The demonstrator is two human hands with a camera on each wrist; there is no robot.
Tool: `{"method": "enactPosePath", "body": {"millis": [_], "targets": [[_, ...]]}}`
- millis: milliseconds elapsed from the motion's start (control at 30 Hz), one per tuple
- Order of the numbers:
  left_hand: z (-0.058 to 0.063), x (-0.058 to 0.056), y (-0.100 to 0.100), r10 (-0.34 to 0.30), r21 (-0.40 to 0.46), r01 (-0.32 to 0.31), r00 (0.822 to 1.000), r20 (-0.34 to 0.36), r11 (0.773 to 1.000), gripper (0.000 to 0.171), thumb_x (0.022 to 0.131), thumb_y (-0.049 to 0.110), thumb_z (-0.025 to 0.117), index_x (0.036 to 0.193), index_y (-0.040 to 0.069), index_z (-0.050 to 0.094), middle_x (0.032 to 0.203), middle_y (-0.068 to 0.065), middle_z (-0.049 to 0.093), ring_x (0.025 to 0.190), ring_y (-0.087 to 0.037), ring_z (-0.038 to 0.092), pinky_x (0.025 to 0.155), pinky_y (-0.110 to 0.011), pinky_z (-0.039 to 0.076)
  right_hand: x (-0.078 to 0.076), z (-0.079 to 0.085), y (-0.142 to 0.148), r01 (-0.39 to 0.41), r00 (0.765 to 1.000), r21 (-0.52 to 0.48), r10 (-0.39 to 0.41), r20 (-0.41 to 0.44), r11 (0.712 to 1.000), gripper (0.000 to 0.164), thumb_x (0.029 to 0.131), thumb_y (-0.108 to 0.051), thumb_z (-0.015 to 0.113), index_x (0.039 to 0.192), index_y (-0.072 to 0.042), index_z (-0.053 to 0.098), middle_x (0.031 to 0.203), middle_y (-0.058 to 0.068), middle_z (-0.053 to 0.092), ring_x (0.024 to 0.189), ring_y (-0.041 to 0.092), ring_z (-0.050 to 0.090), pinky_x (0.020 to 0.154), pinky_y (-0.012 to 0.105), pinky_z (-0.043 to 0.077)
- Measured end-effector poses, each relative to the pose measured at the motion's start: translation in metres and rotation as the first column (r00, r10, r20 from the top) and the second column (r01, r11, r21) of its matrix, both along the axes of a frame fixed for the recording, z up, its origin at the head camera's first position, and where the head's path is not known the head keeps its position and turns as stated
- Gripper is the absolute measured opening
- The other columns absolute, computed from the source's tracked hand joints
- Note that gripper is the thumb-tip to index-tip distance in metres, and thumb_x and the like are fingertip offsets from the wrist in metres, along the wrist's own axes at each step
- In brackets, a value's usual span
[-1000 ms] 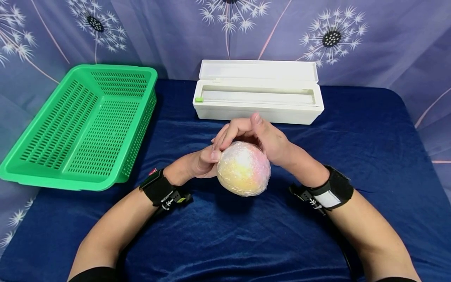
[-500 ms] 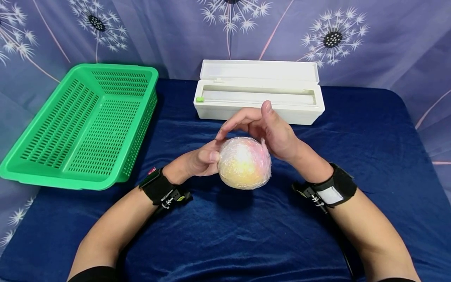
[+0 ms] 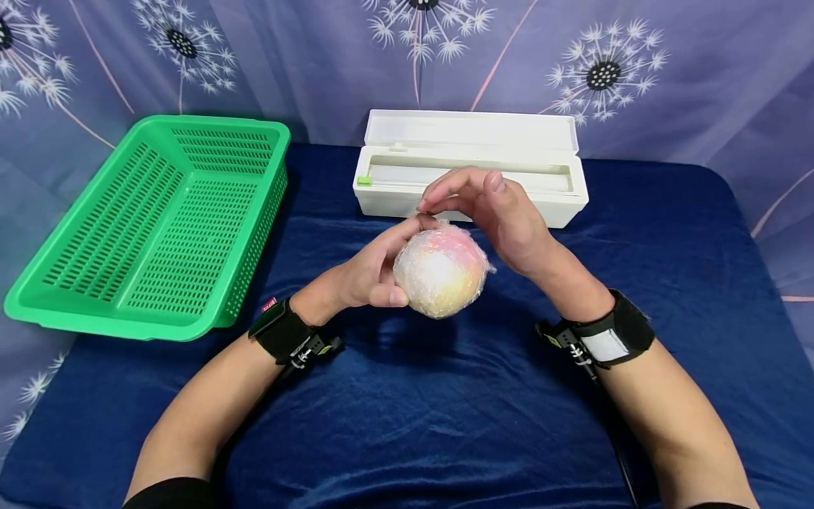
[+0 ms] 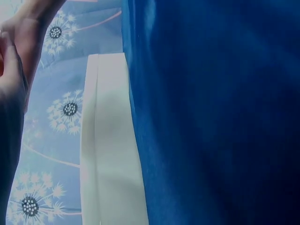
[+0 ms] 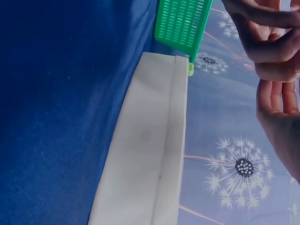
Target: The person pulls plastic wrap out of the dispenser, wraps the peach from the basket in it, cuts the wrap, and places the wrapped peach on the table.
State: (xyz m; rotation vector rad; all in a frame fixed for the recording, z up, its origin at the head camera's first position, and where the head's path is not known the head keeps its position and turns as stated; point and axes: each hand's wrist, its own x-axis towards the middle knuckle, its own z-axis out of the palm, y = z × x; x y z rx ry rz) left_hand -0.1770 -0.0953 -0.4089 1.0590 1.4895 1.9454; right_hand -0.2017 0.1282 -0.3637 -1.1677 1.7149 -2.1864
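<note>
A round, yellow-and-pink ball-shaped thing (image 3: 441,272), wrapped in crinkled clear plastic film, is held up over the dark blue cloth in the head view. My left hand (image 3: 369,276) grips it from the left, thumb on the near side and fingers round the far side. To its upper right is my right hand (image 3: 511,226), thumb raised and fingers loosely bent, their tips close to the left fingers. A loose bit of film sticks out at the ball's right edge. Both wrist views catch parts of the hands at their edges, with the ball hidden.
Behind the hands stands a long white cling film dispenser box (image 3: 388,205), lid raised, a small green slider (image 3: 364,181) at its left end. A green perforated basket (image 3: 254,283) sits at the left. A dandelion-patterned curtain (image 3: 318,63) hangs behind the table.
My left hand has tilted the ball and raised it slightly away from me, its pink part now at the top. The right hand has drawn off the ball, up and to the right.
</note>
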Motion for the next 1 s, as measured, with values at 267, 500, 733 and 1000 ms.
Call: {"method": "enactPosePath", "body": {"millis": [267,500,733,1000], "targets": [[0.003,-0.005,0.002,0.052,0.053,-0.049,0.996,-0.066,0.997,0.112,0.075,0.058,0.093,0.14,-0.01,0.033,0.139,-0.01,0.051,0.123,-0.026,0.056,0.097,-0.041,0.057,-0.002,-0.001,0.001,0.092,0.995,0.027,-0.091,-0.033,0.995,0.073,0.103,-0.068,0.053,0.115,0.002,0.071,0.115,0.012,0.071,0.113,0.025,0.066,0.104,0.039,0.051],[-0.001,-0.008,0.008,0.079,0.038,-0.075,0.991,-0.104,0.996,0.101,0.079,0.05,0.092,0.138,-0.006,0.033,0.14,-0.02,0.046,0.129,-0.026,0.052,0.103,-0.04,0.053,0.001,-0.005,0.01,0.139,0.988,0.058,-0.135,-0.074,0.989,0.074,0.104,-0.067,0.053,0.118,0.004,0.068,0.116,0.014,0.07,0.114,0.024,0.066,0.102,0.037,0.052],[-0.005,-0.012,0.008,0.14,0.036,-0.137,0.984,-0.108,0.99,0.088,0.08,0.026,0.091,0.137,-0.006,0.033,0.141,-0.02,0.046,0.132,-0.026,0.051,0.101,-0.037,0.054,0.008,-0.011,0.022,0.196,0.976,0.057,-0.189,-0.111,0.979,0.073,0.101,-0.063,0.063,0.121,0.007,0.063,0.12,0.014,0.068,0.113,0.024,0.066,0.102,0.037,0.052],[-0.001,-0.008,0.007,0.347,-0.123,-0.391,0.895,-0.279,0.912,0.079,0.076,-0.001,0.089,0.136,0.001,0.037,0.14,-0.015,0.046,0.122,-0.024,0.054,0.098,-0.041,0.057,0.033,-0.018,0.03,0.445,0.886,0.26,-0.38,-0.265,0.857,0.068,0.092,-0.041,0.084,0.136,0.004,0.056,0.133,0.008,0.058,0.119,0.024,0.063,0.097,0.031,0.054]]}}
